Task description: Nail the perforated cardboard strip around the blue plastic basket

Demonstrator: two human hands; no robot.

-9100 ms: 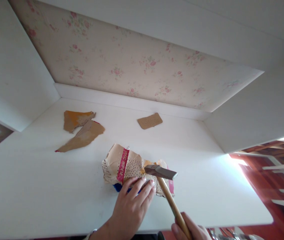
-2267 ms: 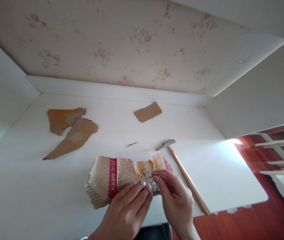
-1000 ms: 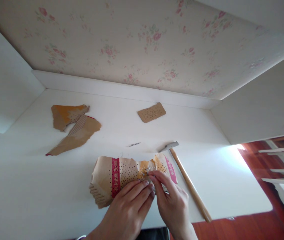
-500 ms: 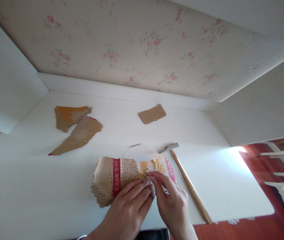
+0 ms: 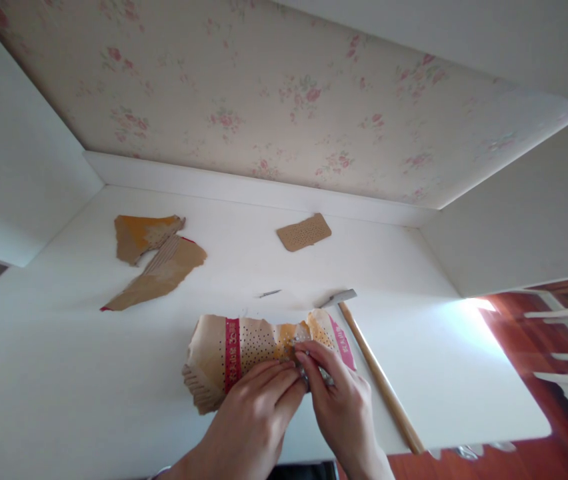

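A crumpled piece of corrugated cardboard (image 5: 244,343) with punched holes and pink printed stripes lies on the white desk (image 5: 64,373) near its front edge. My left hand (image 5: 259,413) lies on its near side with fingers pressed flat against it. My right hand (image 5: 337,407) pinches at a spot in the cardboard's middle, fingertips meeting those of the left; what it pinches is too small to make out. A hammer (image 5: 377,377) with a wooden handle lies on the desk just right of my right hand, untouched.
Torn brown cardboard scraps (image 5: 157,260) lie at the back left. A small perforated cardboard patch (image 5: 304,232) sits near the back ledge. A thin nail (image 5: 269,293) lies behind the cardboard. Flowered wallpaper (image 5: 264,100) and white side panels enclose the desk; red-brown floor (image 5: 539,460) shows right.
The hammer, held over the cardboard 9 s ago, now lies on the desk. Both hands have stayed together on the cardboard's middle over the last second, shifting only slightly.
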